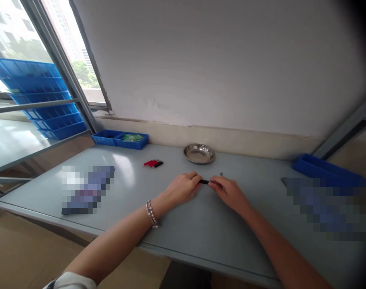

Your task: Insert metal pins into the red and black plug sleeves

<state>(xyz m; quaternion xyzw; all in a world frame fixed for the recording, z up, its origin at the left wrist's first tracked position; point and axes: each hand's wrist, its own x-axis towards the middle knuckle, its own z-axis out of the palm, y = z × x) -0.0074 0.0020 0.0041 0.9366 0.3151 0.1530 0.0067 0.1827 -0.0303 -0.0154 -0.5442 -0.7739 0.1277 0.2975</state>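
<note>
Left hand [183, 186] and right hand [227, 193] pinching short black rod [204, 182] from either end between fingertips, low over counter [183, 224]; small screw [221, 174] just beyond right hand.

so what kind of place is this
Probably an assembly workbench in a workshop or factory: a grey bench with blue plastic parts bins, more blue trays stacked by the window, and a steel dish, while the left hand and right hand hold a small black part.
</note>
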